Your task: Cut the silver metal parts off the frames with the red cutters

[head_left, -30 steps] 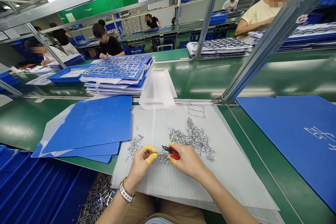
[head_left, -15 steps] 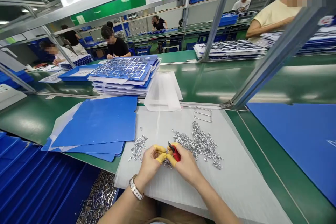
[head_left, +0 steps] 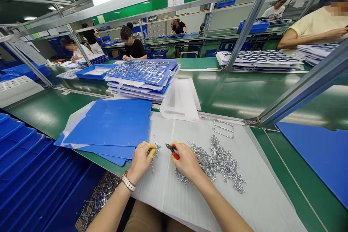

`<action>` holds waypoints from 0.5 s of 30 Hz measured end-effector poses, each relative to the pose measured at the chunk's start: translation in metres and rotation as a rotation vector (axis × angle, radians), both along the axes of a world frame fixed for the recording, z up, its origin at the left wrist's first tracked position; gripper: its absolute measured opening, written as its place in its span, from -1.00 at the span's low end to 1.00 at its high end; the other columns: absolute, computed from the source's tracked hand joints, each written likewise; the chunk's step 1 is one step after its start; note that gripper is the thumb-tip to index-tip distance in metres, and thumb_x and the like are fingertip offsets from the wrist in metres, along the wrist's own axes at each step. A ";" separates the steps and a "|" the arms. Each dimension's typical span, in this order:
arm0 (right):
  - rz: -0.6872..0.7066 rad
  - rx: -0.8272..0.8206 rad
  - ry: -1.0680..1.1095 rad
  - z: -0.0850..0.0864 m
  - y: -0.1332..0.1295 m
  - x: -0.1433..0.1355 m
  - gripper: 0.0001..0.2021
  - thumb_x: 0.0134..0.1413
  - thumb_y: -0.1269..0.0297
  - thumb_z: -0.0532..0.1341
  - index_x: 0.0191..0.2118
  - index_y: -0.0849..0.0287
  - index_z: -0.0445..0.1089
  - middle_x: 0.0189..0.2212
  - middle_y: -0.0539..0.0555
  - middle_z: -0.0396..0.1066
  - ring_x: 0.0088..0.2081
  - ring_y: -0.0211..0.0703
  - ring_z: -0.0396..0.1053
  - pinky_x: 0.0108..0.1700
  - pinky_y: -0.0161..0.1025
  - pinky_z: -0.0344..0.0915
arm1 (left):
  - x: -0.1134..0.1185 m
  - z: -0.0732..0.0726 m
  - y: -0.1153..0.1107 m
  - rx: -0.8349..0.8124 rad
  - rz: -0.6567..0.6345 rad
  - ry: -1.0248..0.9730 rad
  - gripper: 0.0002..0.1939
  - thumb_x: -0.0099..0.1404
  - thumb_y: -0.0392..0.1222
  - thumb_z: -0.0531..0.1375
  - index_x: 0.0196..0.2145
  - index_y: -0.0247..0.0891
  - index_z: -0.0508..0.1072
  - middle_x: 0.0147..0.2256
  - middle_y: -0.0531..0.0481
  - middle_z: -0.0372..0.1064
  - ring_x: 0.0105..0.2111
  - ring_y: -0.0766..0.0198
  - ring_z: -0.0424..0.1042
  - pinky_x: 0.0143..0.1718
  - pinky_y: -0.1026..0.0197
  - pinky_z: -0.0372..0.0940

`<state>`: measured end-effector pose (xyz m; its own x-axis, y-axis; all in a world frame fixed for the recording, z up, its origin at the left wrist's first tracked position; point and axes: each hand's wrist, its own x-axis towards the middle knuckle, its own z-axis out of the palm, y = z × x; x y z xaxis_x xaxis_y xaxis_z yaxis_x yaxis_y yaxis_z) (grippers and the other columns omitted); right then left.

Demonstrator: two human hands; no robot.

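Note:
My left hand (head_left: 140,162), with yellow covers on its fingertips, is at the small left pile of shiny metal pieces (head_left: 157,147). Its thumb and fingers are pinched together; whatever lies between them is too small to make out. To its right, my right hand (head_left: 187,161) is closed around red-handled nippers (head_left: 171,148), their dark jaws pointing left. Yellow covers show on its fingers too. Beside and beneath the right hand spreads a larger heap of the same small silver pieces (head_left: 220,161), partly hidden by that hand.
White sheeting (head_left: 261,185) covers the bench ahead of me. A thin metal frame (head_left: 223,128) lies at its far side. Blue sheets (head_left: 108,123) lie to the left, before a stack of filled sheets (head_left: 141,72). A slanted metal post (head_left: 296,87) stands at right. Co-workers sit beyond.
My hands have come apart: the left has gone to the small pile on the left, while the right keeps the nippers near the larger heap. The whole view has shifted rightward.

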<state>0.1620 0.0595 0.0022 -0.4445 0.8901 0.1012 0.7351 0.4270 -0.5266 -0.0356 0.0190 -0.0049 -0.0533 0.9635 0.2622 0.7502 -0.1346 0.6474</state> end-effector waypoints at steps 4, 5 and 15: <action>0.161 0.011 -0.039 -0.007 0.025 -0.047 -0.72 -0.03 0.50 0.11 -0.15 0.14 0.33 -0.17 0.09 0.43 -0.11 -0.13 0.32 -0.10 -0.25 0.12 | -0.017 -0.002 -0.006 0.023 0.028 0.019 -0.82 0.24 -0.32 0.10 -0.27 -0.21 0.49 -0.33 -0.07 0.43 -0.25 0.15 0.38 -0.20 0.11 0.26; 0.186 0.007 -0.052 -0.010 0.029 -0.054 -0.72 -0.04 0.52 0.11 -0.16 0.14 0.33 -0.19 0.09 0.43 -0.12 -0.12 0.32 -0.11 -0.25 0.12 | -0.018 -0.003 -0.008 0.025 0.030 0.020 -0.82 0.24 -0.32 0.10 -0.27 -0.21 0.49 -0.33 -0.07 0.43 -0.25 0.15 0.38 -0.20 0.11 0.26; 0.153 -0.105 -0.059 -0.010 0.043 -0.043 -0.74 -0.05 0.49 0.11 -0.19 0.14 0.32 -0.28 0.06 0.43 -0.23 -0.16 0.35 -0.24 -0.31 0.11 | -0.019 -0.003 0.004 0.015 -0.045 0.208 -0.82 0.27 -0.33 0.08 -0.26 -0.22 0.47 -0.33 -0.07 0.40 -0.26 0.17 0.33 -0.21 0.15 0.22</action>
<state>0.1190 0.1028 -0.0073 -0.5774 0.8162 -0.0189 0.6970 0.4807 -0.5321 -0.0550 0.0230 -0.0080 0.0461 0.9595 0.2778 0.8604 -0.1794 0.4769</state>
